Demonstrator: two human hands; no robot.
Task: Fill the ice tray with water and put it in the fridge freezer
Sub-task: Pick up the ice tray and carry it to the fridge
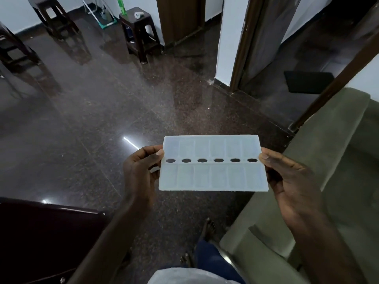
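A translucent white ice tray (213, 177) with two rows of compartments and a middle row of oval holes is held flat in front of me, above the dark floor. My left hand (141, 171) grips its left edge, thumb on top. My right hand (291, 181) grips its right edge the same way. I cannot tell whether the compartments hold water. No fridge or tap is in view.
Dark polished floor (102, 109) stretches ahead. Brown stools (141, 33) stand at the back, one with a green bottle (121, 6) beside it. A grey-green sofa (328, 160) is at my right, dark furniture (41, 238) at lower left. Doorways (264, 37) open at the upper right.
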